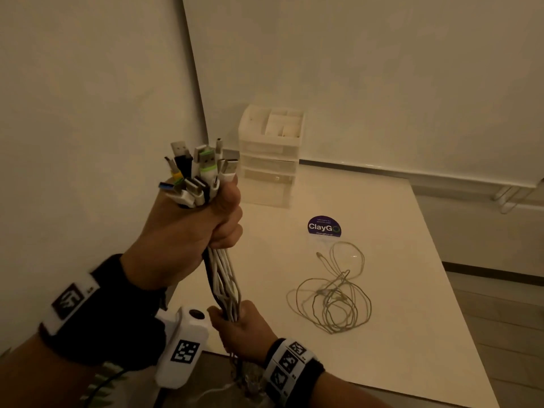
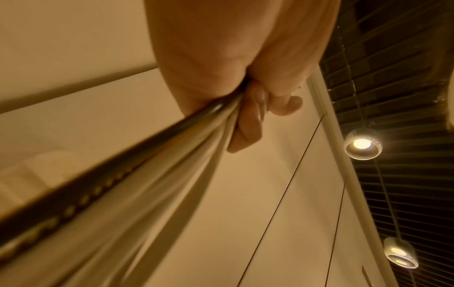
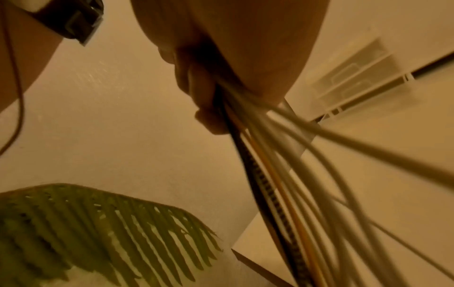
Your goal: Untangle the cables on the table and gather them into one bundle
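Observation:
My left hand (image 1: pixel 206 219) is raised above the white table (image 1: pixel 412 334) and grips a bundle of cables (image 1: pixel 225 275) just under its USB plugs (image 1: pixel 200 169), which fan out above the fist. Lower down, my right hand (image 1: pixel 238 325) holds the same bundle, and the cables run on below it past the table's near edge. In the left wrist view my fingers (image 2: pixel 245 132) curl round white and dark cables (image 2: pixel 147 184). The right wrist view shows the right hand (image 3: pixel 203 97) round several pale strands (image 3: pixel 282 174). One thin pale cable (image 1: pixel 332 295) lies in loose tangled loops on the table, apart from both hands.
A translucent drawer organiser (image 1: pixel 269 160) stands at the table's far corner by the wall. A round purple sticker (image 1: pixel 323 226) lies just beyond the loose cable. The table's right edge drops to the floor. A green palm leaf (image 3: pixel 98 223) hangs low on the left.

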